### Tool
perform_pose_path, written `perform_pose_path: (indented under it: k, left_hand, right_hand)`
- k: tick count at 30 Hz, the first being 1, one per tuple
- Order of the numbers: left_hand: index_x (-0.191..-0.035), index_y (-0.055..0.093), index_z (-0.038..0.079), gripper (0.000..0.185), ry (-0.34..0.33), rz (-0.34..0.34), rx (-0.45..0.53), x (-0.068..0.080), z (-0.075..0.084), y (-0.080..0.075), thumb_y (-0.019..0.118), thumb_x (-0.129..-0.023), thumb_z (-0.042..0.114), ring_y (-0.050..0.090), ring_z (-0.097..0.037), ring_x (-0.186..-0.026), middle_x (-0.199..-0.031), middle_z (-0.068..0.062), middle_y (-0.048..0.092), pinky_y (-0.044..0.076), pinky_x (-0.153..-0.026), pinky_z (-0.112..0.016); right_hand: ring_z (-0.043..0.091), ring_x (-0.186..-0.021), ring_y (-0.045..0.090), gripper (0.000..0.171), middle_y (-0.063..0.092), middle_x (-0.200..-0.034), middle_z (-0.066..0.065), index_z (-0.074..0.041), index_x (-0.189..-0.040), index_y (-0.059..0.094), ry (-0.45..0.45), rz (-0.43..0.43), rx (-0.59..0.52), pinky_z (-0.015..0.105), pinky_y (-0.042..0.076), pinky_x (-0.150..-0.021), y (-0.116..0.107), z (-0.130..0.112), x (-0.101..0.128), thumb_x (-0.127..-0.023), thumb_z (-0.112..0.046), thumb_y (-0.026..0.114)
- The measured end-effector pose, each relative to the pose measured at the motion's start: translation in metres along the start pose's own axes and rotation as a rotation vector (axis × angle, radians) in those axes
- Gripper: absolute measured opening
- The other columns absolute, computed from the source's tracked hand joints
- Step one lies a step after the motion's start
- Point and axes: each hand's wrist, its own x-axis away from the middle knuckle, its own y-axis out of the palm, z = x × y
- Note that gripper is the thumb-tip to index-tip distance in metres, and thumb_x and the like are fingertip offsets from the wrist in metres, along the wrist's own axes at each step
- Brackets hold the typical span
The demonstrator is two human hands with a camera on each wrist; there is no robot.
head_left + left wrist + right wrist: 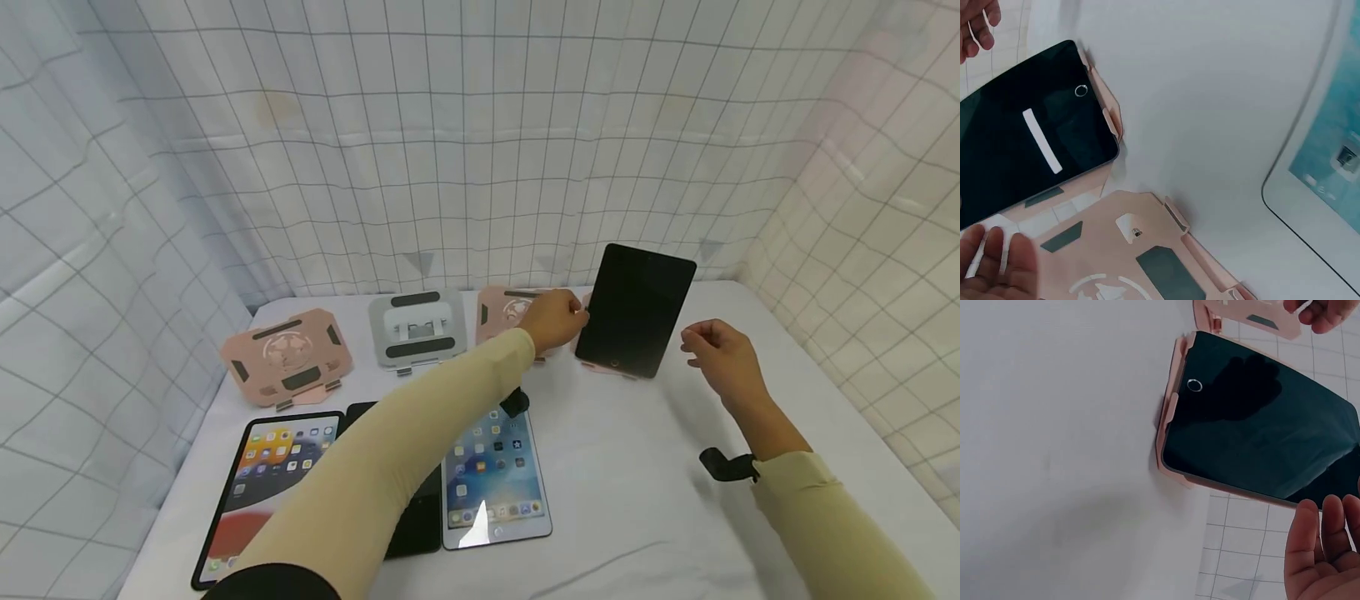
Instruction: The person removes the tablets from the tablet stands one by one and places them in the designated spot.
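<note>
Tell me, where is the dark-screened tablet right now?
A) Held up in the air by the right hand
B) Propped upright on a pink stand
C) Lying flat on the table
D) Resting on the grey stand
B: the dark tablet leans upright on a pink stand, its lower edge in the stand's lip, with neither hand gripping it.

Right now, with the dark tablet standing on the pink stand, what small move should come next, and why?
Probably draw both hands back. The dark tablet already leans on its pink stand, the right hand is open beside it, and the left hand sits at its left edge; whether it touches is unclear.
</note>
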Motion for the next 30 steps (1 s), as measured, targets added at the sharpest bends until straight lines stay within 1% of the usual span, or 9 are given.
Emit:
perform_pose_path:
  k: [4, 7, 10, 15, 18, 23, 25, 27, 30]
  left_hand:
    - [-0.129, 0.063, 0.004, 0.034, -0.011, 0.121, 0.035, -0.015, 0.004, 0.003, 0.052, -0.104, 0.023, 0.059, -0.019, -0.115, -0.127, -0.008, 0.064, 0.047, -0.099, -0.029]
    - [-0.132, 0.062, 0.006, 0.034, -0.029, 0.180, 0.096, -0.025, 0.009, 0.008, 0.052, -0.104, 0.023, 0.058, -0.019, -0.120, -0.129, -0.006, 0.063, 0.047, -0.099, -0.029]
    - [-0.134, 0.060, 0.006, 0.035, -0.046, 0.206, 0.135, -0.031, 0.013, 0.013, 0.052, -0.104, 0.022, 0.057, -0.019, -0.121, -0.130, -0.006, 0.062, 0.047, -0.100, -0.029]
    - [-0.141, 0.054, 0.005, 0.040, -0.057, 0.199, 0.098, -0.036, 0.017, 0.016, 0.051, -0.105, 0.022, 0.053, -0.020, -0.127, -0.137, -0.008, 0.059, 0.043, -0.104, -0.029]
    - [-0.143, 0.052, 0.006, 0.042, -0.065, 0.182, 0.070, -0.039, 0.017, 0.016, 0.052, -0.104, 0.023, 0.053, -0.019, -0.128, -0.138, -0.007, 0.059, 0.042, -0.105, -0.028]
    - [-0.144, 0.051, 0.007, 0.042, -0.062, 0.105, 0.111, -0.042, 0.017, 0.018, 0.051, -0.104, 0.022, 0.055, -0.018, -0.126, -0.139, -0.005, 0.058, 0.043, -0.104, -0.028]
    - [-0.143, 0.052, 0.007, 0.041, -0.062, 0.090, 0.145, -0.043, 0.016, 0.019, 0.050, -0.105, 0.020, 0.055, -0.017, -0.126, -0.140, -0.004, 0.057, 0.044, -0.103, -0.027]
    - [-0.142, 0.054, 0.008, 0.039, -0.069, 0.100, 0.163, -0.044, 0.015, 0.021, 0.049, -0.105, 0.018, 0.055, -0.017, -0.126, -0.139, -0.003, 0.058, 0.044, -0.102, -0.027]
    - [-0.138, 0.058, 0.011, 0.036, -0.085, 0.139, 0.197, -0.045, 0.013, 0.022, 0.047, -0.104, 0.016, 0.055, -0.016, -0.124, -0.135, -0.002, 0.061, 0.046, -0.098, -0.027]
  right_hand:
    - [0.009, -0.096, 0.061, 0.042, 0.057, -0.119, 0.023, 0.004, -0.122, 0.051, 0.029, -0.004, -0.038, 0.013, 0.052, -0.074, -0.004, -0.006, -0.013, -0.105, -0.034, 0.047]
    - [0.015, -0.099, 0.061, 0.041, 0.057, -0.120, 0.023, 0.003, -0.123, 0.051, 0.042, 0.019, -0.062, 0.013, 0.053, -0.074, -0.003, -0.010, -0.023, -0.105, -0.033, 0.048]
    - [0.013, -0.095, 0.059, 0.038, 0.057, -0.116, 0.019, 0.002, -0.122, 0.052, 0.057, 0.060, -0.087, 0.013, 0.053, -0.073, 0.001, -0.013, -0.032, -0.104, -0.031, 0.049]
    - [0.016, -0.099, 0.057, 0.024, 0.054, -0.108, 0.005, -0.008, -0.115, 0.054, 0.125, 0.133, -0.179, 0.017, 0.053, -0.078, 0.009, -0.016, -0.041, -0.103, -0.029, 0.050]
    - [0.017, -0.100, 0.058, 0.016, 0.053, -0.106, 0.000, -0.014, -0.111, 0.055, 0.173, 0.160, -0.248, 0.018, 0.054, -0.079, 0.011, -0.016, -0.044, -0.103, -0.027, 0.050]
    - [0.012, -0.095, 0.058, 0.010, 0.054, -0.104, -0.003, -0.018, -0.110, 0.055, 0.197, 0.166, -0.286, 0.014, 0.053, -0.072, 0.010, -0.011, -0.045, -0.104, -0.024, 0.051]
    - [0.012, -0.094, 0.058, 0.008, 0.055, -0.104, -0.003, -0.019, -0.109, 0.056, 0.196, 0.164, -0.305, 0.013, 0.052, -0.070, 0.009, -0.009, -0.045, -0.103, -0.024, 0.052]
    - [0.013, -0.093, 0.058, 0.007, 0.055, -0.102, -0.003, -0.019, -0.107, 0.056, 0.187, 0.164, -0.318, 0.013, 0.052, -0.069, 0.009, -0.008, -0.046, -0.103, -0.023, 0.053]
    - [0.012, -0.089, 0.058, 0.005, 0.055, -0.100, -0.002, -0.017, -0.105, 0.057, 0.179, 0.180, -0.359, 0.013, 0.052, -0.068, 0.011, -0.008, -0.048, -0.102, -0.020, 0.055]
